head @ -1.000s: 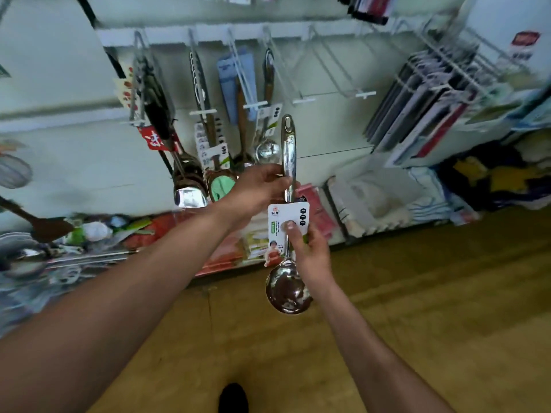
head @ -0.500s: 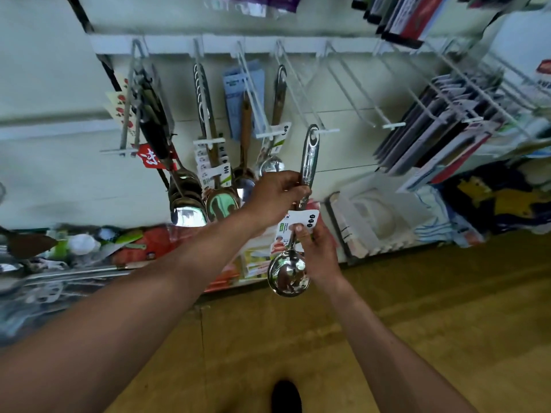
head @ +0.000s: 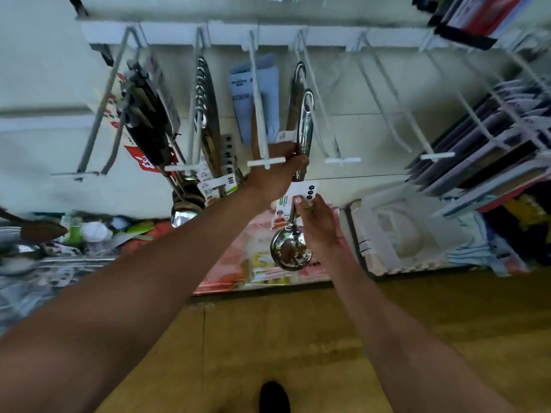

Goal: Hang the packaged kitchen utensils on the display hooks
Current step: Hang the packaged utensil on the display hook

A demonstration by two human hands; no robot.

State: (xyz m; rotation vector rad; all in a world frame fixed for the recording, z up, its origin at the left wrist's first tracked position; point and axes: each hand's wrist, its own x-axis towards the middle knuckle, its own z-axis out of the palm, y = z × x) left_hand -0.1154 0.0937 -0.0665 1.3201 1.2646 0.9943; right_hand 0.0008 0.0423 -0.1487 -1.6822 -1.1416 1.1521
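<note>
Ladle just beside hook, left grip wrapped round handle, right grip pinching card; hang-hole may miss hook tip if card-pull twists it.

No txt fully legible. Red tag, left part of hook rail: white chars, blurred, can't read. Label card on ladle: black round icons, green band, small print unreadable. Blue pack, rail middle: dark print lines, illegible. Hung-utensil cards: black dots, no readable wording.
</note>
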